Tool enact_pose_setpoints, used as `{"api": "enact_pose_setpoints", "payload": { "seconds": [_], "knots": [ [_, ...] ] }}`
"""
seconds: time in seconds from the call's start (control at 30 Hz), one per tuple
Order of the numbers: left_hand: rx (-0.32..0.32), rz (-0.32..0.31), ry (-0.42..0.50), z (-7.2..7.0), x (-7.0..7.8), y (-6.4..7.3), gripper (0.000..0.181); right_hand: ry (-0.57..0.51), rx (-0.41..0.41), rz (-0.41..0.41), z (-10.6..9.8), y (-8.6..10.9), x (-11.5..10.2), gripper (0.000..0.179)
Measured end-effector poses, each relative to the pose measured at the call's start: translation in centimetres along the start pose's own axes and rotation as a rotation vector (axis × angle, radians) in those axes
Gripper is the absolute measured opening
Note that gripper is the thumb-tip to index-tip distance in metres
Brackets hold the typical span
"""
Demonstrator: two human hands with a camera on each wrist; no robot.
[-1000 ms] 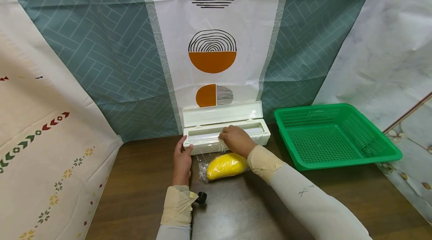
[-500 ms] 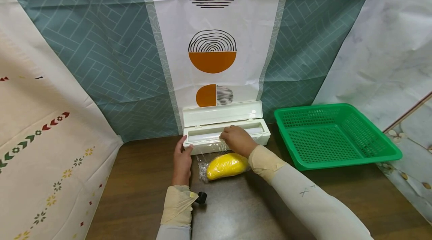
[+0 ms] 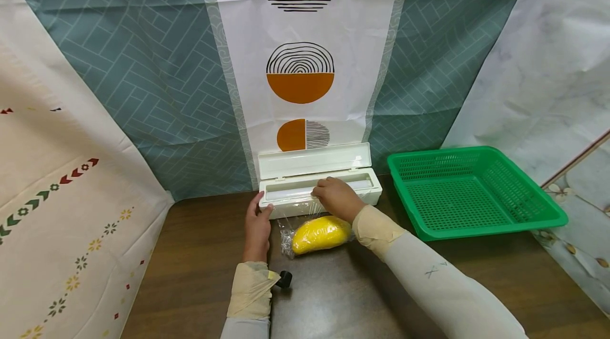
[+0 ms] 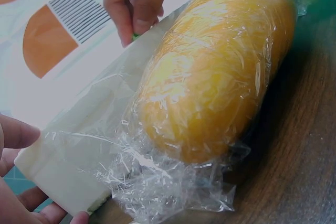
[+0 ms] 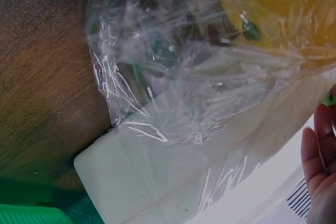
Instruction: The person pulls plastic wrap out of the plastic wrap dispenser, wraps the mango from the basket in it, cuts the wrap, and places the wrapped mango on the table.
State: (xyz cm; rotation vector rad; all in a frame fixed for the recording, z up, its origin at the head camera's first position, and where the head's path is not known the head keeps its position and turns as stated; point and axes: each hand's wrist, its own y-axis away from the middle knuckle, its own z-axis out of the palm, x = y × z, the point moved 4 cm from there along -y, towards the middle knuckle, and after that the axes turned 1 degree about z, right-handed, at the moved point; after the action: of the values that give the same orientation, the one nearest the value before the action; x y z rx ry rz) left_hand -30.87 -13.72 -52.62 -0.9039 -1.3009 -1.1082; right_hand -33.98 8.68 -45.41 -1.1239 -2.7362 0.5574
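A white cling film dispenser (image 3: 324, 202) stands with its lid (image 3: 314, 161) raised and a roll of film (image 3: 290, 192) inside. My left hand (image 3: 257, 228) grips its left end, thumb in front. At the middle of the front edge, my right hand (image 3: 335, 198) pinches a small green slide cutter (image 4: 136, 36), mostly hidden by the fingers. Film runs from the dispenser down to a plump yellow mango-like fruit (image 3: 320, 234), wrapped in clear film and lying in front. Crumpled film (image 4: 157, 182) bunches at the fruit's left end, and more loose film (image 5: 152, 77) shows in the right wrist view.
A green plastic basket (image 3: 419, 230) stands to the right of the dispenser on the brown wooden table (image 3: 190, 275). Behind the dispenser hangs a patterned cloth (image 3: 305, 111). A small black piece (image 3: 284, 279) sticks out from the left wrist wrap.
My right hand has slid slightly to the right along the dispenser's front edge. My left hand, the dispenser and the wrapped fruit stay in place.
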Motion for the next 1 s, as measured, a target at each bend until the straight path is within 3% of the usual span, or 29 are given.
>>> {"api": "enact_pose_setpoints", "payload": {
  "seconds": [1.0],
  "knots": [
    [-0.007, -0.009, -0.008, -0.06, 0.21, 0.15, 0.053, 0.003, -0.007, 0.006, 0.5, 0.31, 0.78, 0.014]
  ]
}}
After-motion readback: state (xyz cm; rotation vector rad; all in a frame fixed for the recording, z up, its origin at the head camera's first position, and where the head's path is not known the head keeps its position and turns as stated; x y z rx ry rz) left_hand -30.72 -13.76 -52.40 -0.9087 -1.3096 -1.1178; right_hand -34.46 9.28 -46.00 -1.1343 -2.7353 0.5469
